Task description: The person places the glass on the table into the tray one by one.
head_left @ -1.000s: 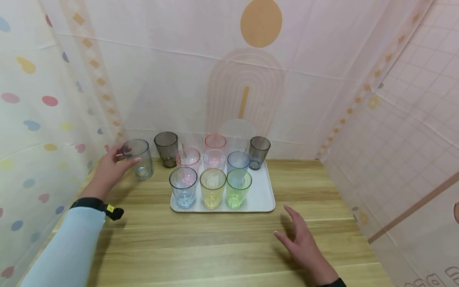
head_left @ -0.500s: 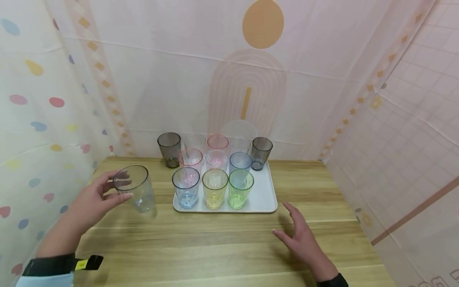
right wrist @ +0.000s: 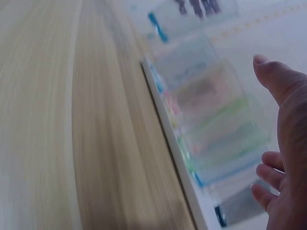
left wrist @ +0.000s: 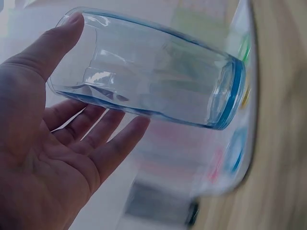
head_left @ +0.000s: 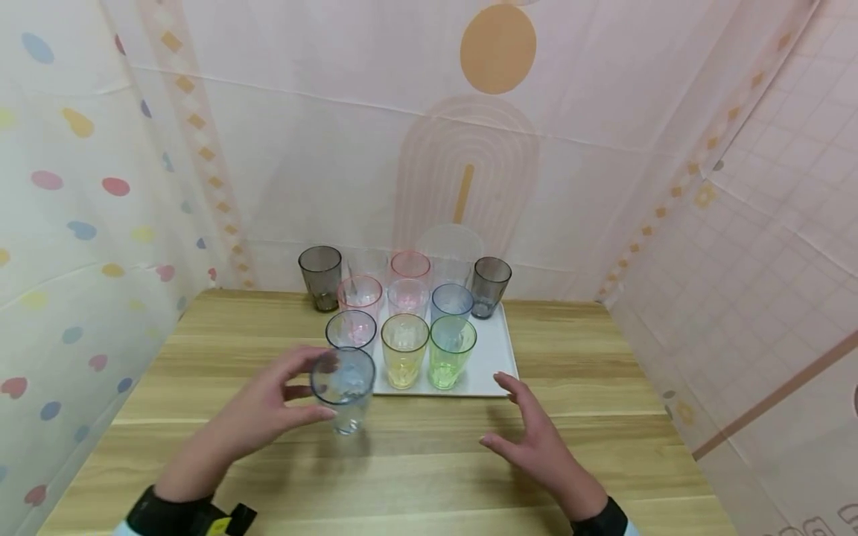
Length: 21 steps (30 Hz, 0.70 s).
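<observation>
My left hand (head_left: 281,402) holds a clear, faintly blue drinking glass (head_left: 343,387) near its rim, thumb on one side and fingers on the other. In the left wrist view the glass (left wrist: 153,72) shows a blue base ring. It is in front of the white tray (head_left: 492,365), overlapping a light blue glass (head_left: 351,327) in the head view. A yellow glass (head_left: 404,353) and a green glass (head_left: 452,353) stand along the tray's front. Off the tray's front right corner, my right hand (head_left: 539,447) has its thumb and fingers spread, holding nothing.
Pink glasses (head_left: 360,292), a blue glass (head_left: 450,300) and clear ones fill the tray's rear. One dark grey glass (head_left: 491,286) is at its back right; another dark grey glass (head_left: 320,279) stands on the wooden table (head_left: 570,350) beside the tray. Patterned curtains (head_left: 322,149) surround the table.
My left hand has brought the clear blue glass from the table's back left, first toward me and then right, to the tray's front. My right hand has shifted slightly left.
</observation>
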{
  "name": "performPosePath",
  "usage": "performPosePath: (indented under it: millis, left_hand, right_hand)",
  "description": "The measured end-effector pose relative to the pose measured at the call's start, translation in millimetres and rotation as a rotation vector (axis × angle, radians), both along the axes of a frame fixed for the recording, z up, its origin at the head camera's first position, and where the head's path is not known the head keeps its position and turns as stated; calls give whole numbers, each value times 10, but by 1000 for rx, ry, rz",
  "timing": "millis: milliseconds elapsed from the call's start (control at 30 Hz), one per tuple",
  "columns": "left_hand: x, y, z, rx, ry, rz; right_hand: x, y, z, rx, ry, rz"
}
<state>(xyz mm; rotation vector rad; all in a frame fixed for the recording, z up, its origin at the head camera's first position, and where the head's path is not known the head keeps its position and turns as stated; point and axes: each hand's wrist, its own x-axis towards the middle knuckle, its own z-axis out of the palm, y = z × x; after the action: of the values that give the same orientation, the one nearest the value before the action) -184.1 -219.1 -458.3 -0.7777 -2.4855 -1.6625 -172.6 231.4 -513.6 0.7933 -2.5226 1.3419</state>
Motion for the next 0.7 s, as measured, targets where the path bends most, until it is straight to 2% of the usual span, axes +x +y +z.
performPosePath:
  millis: [200,333,500,700]
  left_hand:
    - [-9,572,-151,57,-33,-127]
    - [-7,826,-191,73,-44,-178]
    - [1,1005,-215,79,-46,-227]
    - [16,1057,-228,70,-71,-249]
  right_hand:
    - [-32,-284,116,-58,-90,122]
    - [-103,-483,165,-109,-88,253]
    - [-122,-633,181,-145,-109,330]
    - [-84,-697,199,-181,-127,324]
